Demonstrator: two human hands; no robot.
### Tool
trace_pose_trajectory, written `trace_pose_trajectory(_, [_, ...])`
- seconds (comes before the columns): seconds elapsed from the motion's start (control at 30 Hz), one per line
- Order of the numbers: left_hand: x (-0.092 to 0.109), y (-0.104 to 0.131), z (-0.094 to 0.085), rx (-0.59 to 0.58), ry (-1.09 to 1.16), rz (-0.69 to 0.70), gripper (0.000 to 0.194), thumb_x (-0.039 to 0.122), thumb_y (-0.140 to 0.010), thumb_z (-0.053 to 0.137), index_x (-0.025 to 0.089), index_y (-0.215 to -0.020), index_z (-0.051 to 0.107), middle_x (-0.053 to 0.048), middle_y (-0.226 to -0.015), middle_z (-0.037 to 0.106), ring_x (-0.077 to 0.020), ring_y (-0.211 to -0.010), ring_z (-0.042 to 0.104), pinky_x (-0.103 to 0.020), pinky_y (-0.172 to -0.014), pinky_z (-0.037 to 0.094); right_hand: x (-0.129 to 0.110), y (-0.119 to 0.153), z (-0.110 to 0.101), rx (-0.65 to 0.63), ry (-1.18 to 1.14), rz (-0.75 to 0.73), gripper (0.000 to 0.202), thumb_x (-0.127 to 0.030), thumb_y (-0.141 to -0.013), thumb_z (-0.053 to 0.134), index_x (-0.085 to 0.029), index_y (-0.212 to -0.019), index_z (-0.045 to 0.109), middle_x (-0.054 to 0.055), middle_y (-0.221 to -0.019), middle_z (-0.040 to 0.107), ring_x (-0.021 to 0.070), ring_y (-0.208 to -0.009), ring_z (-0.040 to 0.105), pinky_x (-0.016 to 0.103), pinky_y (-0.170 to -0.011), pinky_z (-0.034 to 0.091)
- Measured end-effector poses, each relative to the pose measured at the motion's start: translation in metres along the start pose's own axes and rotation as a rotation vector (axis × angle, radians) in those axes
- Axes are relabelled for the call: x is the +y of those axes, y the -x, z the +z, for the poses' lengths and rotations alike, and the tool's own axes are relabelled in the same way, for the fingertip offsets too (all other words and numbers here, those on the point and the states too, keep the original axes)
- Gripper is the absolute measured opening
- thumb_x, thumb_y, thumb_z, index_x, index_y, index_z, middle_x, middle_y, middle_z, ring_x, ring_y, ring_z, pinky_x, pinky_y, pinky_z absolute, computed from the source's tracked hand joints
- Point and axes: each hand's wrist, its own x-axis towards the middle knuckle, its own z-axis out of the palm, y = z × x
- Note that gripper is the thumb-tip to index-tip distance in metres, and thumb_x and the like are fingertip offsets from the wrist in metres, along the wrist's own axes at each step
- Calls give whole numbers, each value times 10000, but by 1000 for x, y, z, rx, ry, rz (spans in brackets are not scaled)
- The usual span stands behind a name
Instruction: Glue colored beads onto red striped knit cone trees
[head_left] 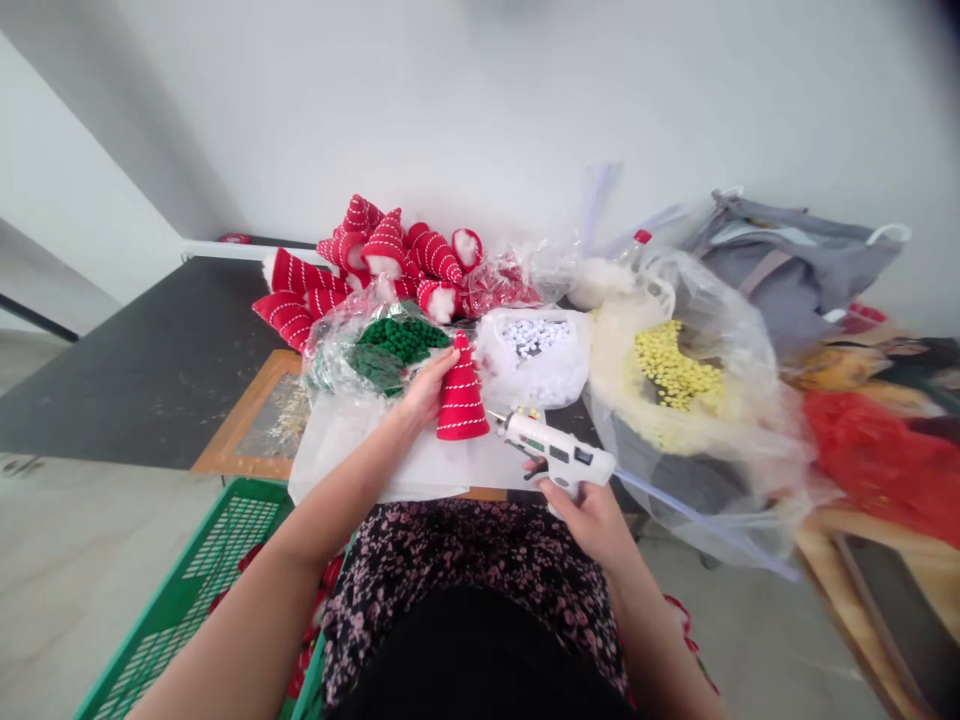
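My left hand (429, 387) holds a red felt cone (462, 395) with white stitched lines around it, its tip pointing away from me. In my right hand (589, 512) is a white glue gun (559, 450); its nozzle points left, close beside the cone's wide end. A long translucent glue stick (705, 515) trails from the back of the gun. Beneath both hands lies a white sheet (360, 450). Just beyond are a plastic bag of green pompoms (397, 342) and a bag of small white pompoms (534, 340).
More red cones (382, 245), some showing white stuffing, are piled against the wall. Right of the gun sits an open bag of yellow pompoms (679, 370), then a grey bag (795, 260) and red fabric (877, 460). A green crate (187, 590) stands at lower left by the dark table (135, 350).
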Motion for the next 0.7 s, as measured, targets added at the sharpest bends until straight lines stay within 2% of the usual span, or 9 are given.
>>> trace_pose_trajectory(0.07, [-1,0,1,12,5,-4,404,321,-847,852,144,-1182,711,-94,-952,801,-230,-789,775,-343,-759,637,-7,-4,7,-13,26,-94,343,-530,-1003,656,-205,-1041,759,136,-1039,810,273,-982,774,387,-866,646])
trace_pose_trajectory(0.1, [-1,0,1,14,7,-7,401,320,-852,850,147,-1186,711,-89,-952,801,-226,-787,773,-339,-756,635,-10,-6,9,-24,49,-114,338,-522,-1026,635,-206,-1041,754,139,-1050,805,273,-998,772,380,-869,645])
trace_pose_trajectory(0.2, [-1,-1,1,3,13,-8,399,313,-871,832,150,-1214,710,-88,-961,801,-224,-792,771,-337,-754,632,-15,-7,14,-14,127,-142,368,-523,-1058,591,-200,-964,738,141,-1003,788,269,-957,763,357,-822,642])
trace_pose_trajectory(0.37, [-1,-2,-1,-20,22,6,412,310,-888,804,142,-1251,708,-104,-995,803,-235,-827,773,-351,-783,632,-13,-8,17,24,241,-200,382,-508,-1065,564,-206,-886,714,135,-956,770,266,-911,751,397,-865,637])
trace_pose_trajectory(0.7, [-2,-3,-2,-20,-8,10,329,306,-892,800,140,-1166,727,-97,-952,797,-222,-757,759,-343,-743,632,-6,-10,19,45,267,-171,376,-488,-1039,588,-242,-764,660,89,-777,749,254,-746,720,441,-892,646])
